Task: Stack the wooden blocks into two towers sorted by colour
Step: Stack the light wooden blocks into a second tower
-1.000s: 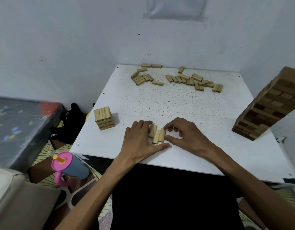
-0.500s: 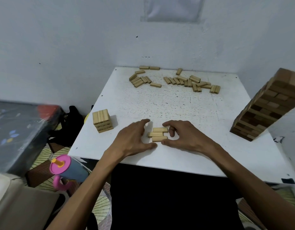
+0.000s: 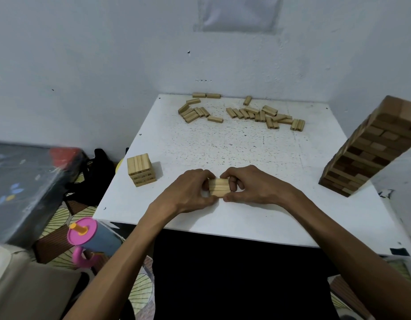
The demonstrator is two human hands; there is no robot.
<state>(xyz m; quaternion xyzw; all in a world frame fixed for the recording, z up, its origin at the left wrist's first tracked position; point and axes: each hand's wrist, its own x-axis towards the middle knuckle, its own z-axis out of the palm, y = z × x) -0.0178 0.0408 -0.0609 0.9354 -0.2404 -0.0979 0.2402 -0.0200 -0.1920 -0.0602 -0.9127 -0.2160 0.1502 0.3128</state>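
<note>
Pale wood is the material of the three-block set (image 3: 219, 187), which is held between the two hands over the near middle of the white table (image 3: 223, 144). The blocks are pressed side by side, and their long axis is laid left to right, so that one end is presented to each hand. The left hand (image 3: 188, 192) is closed on the left end, with the fingers curled over the far side and the thumb laid along the near side; the right hand (image 3: 255, 188) is closed on the right end in the same manner. Whether the set is rested on the table or raised just clear of it cannot be determined. The short pale tower (image 3: 141, 169) is located to the left of the hands and slightly farther back, near the left edge of the table, and is nearer to the left hand. Its top layer is seen to run from near to far, so the held set, if carried in its present orientation, is judged to land crosswise on it. A leftward carry is therefore indicated as the next step. The tall dark tower (image 3: 371, 153) is placed well apart at the right edge. The loose pale blocks (image 3: 243, 112) are scattered along the far edge, so the pale tower is judged to be at an early stage.
</note>
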